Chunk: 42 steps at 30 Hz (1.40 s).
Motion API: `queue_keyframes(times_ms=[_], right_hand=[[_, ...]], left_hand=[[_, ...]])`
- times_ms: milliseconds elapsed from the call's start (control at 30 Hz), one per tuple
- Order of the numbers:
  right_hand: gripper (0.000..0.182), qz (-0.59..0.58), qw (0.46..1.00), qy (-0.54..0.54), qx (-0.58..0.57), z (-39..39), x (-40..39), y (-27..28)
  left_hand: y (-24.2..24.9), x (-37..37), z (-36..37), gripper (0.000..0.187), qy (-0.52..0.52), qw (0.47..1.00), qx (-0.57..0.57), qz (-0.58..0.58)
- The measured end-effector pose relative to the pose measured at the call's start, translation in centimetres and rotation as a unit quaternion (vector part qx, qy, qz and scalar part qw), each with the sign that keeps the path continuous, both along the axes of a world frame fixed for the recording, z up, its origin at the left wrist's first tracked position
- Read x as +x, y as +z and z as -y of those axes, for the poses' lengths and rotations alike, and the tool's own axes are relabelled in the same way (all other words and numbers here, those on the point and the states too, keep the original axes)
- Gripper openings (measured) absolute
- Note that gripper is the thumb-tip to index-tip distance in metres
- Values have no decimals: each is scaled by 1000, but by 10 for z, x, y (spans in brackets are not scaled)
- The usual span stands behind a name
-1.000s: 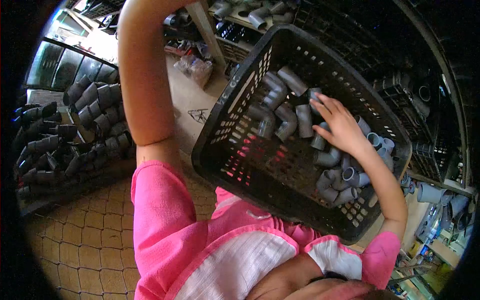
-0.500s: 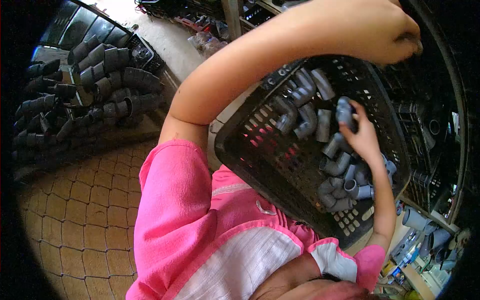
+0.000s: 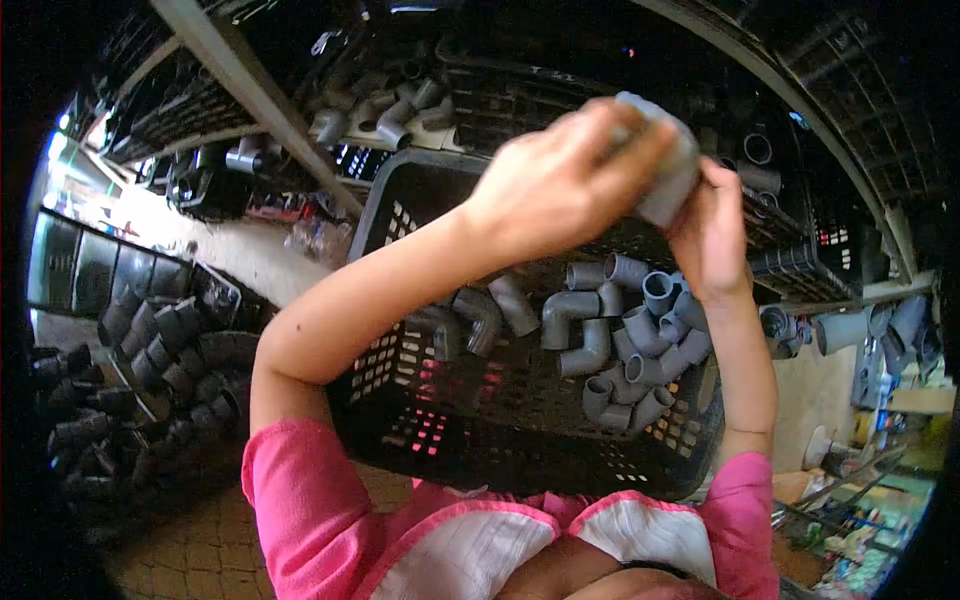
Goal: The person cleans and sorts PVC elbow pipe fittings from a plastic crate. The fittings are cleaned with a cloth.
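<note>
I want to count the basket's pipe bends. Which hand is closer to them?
Right. The right hand is just above the pile in the basket; the left hand is farther up-left. Both grip a grey fitting.

grey fitting (image 3: 662, 165): mostly hidden by hands | basket (image 3: 400, 215): far rim hidden

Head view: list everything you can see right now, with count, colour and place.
Basket: one, black plastic, perforated, centre, against the person's chest.
Elbow fittings in basket: many, grey, piled toward the right side.
Fitting in hand: one, grey, held above the basket by both hands.
Shelf fittings: several, grey, on the rack at top.
Stacked fittings: many, dark grey, left on the floor.
Large fittings: a few, grey, right edge.
Pink top: one, bottom.
Left hand: gripping the fitting.
Right hand: gripping it too.
</note>
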State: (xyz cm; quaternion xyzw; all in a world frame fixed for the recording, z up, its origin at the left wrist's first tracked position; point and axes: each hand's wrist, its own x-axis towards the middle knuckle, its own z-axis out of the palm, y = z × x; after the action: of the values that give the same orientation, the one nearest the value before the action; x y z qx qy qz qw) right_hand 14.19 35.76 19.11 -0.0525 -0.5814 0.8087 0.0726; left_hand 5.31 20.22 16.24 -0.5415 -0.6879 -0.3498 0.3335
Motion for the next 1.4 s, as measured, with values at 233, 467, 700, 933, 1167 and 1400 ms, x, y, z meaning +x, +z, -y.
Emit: queue_keyframes(times_ms=[233, 467, 700, 933, 1167, 1400], right_hand=[[60, -35, 997, 46, 44, -10, -3, -22], [61, 25, 995, 77, 65, -9, 5, -14], [59, -47, 994, 103, 1, -5, 5, -23], [49, -23, 998, 50, -33, -9, 4, -16], [51, 44, 996, 66, 32, -10, 1, -13], [55, -6, 996, 78, -47, -8, 4, -12]], left_hand=[[-9, 19, 3, 53, -11, 1000, -14, -15], [-1, -3, 8, 44, 122, 992, 20, 33], [-6, 14, 10, 50, 7, 995, -40, -88], [-11, 17, 7, 55, -29, 992, -57, -110], [-4, -9, 4, 51, 92, 991, -16, -98], [-2, 20, 18, 52, 32, 972, -133, -192]])
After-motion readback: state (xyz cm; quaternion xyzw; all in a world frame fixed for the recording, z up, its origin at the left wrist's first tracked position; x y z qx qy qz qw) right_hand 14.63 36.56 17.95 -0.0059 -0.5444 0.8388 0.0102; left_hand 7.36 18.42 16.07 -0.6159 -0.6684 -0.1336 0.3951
